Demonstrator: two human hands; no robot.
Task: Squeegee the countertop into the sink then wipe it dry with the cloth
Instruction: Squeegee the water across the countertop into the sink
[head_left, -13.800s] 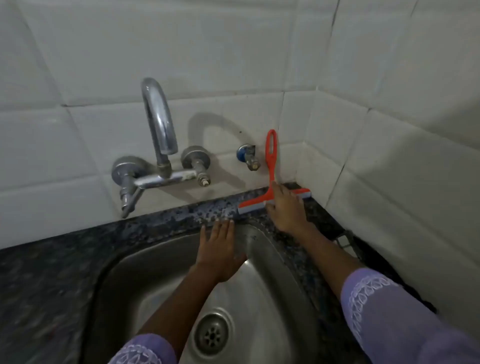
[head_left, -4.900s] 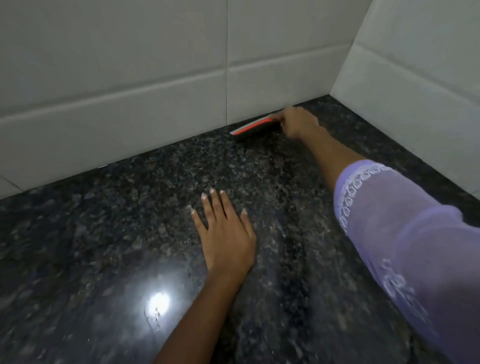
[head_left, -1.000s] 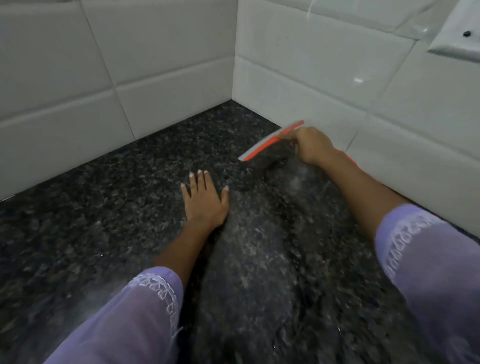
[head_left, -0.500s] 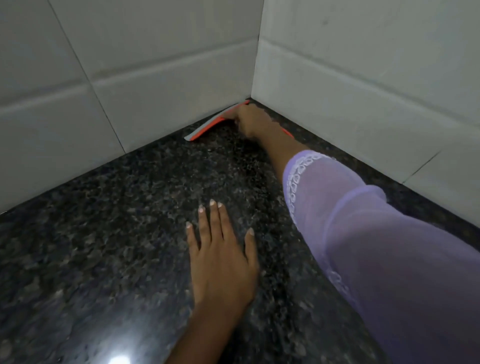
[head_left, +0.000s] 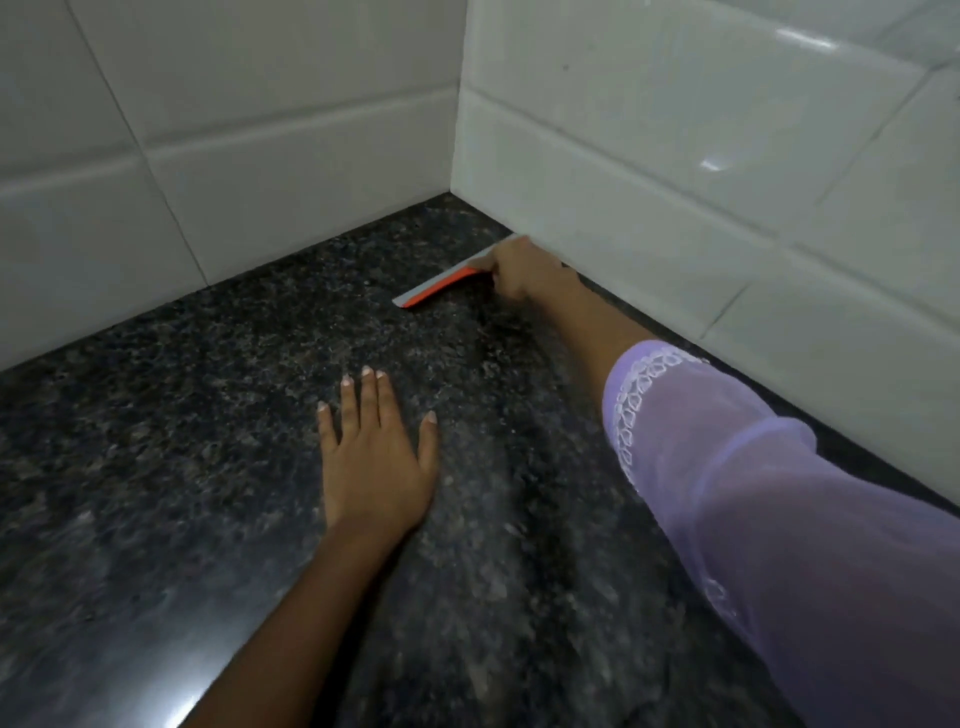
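Note:
My right hand (head_left: 527, 273) grips an orange squeegee (head_left: 439, 285) with a grey blade, pressed onto the dark speckled granite countertop (head_left: 208, 441) close to the right wall, a little out from the corner. Most of its handle is hidden under my hand. My left hand (head_left: 376, 457) lies flat on the countertop, fingers together, palm down, holding nothing, nearer to me and left of the squeegee. Neither the sink nor a cloth is in view.
White tiled walls (head_left: 270, 130) meet in a corner (head_left: 457, 192) at the back of the counter. The right wall (head_left: 701, 182) runs along my right arm's purple sleeve (head_left: 779, 519). A light glare sits on the granite at the lower left.
Half a second ago the squeegee was tucked into the wall corner; now it sits out from the corner along the right wall, nearer to me. My left hand stays flat on the counter.

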